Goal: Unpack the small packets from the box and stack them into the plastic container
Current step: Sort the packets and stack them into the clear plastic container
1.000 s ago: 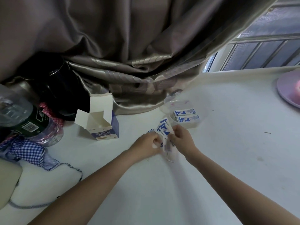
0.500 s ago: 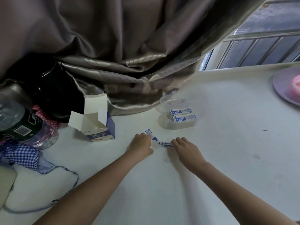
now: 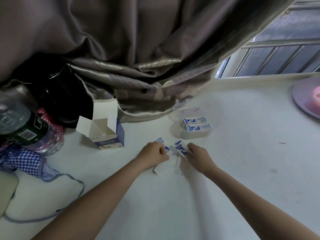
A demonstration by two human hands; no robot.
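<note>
On the white table my left hand (image 3: 154,154) pinches a few small white-and-blue packets (image 3: 161,142). My right hand (image 3: 197,155) pinches another small bunch of packets (image 3: 181,148) just beside it. The two bunches are a finger's width apart. The open blue-and-white box (image 3: 105,134) stands to the left with its flaps up. The clear plastic container (image 3: 178,108) sits behind my hands, with two packets (image 3: 196,124) lying side by side inside. A white paper slip (image 3: 158,168) lies under my left wrist.
A grey curtain (image 3: 138,58) hangs over the table's far edge. At the left stand a black pot (image 3: 57,94), a plastic bottle (image 3: 22,125) and a checked cloth (image 3: 24,160) with a cord. A purple plate (image 3: 306,99) sits at the far right.
The packets, held up together a second ago, went down to the table and are now split into two bunches, one in each hand. My hands have drawn slightly apart.
</note>
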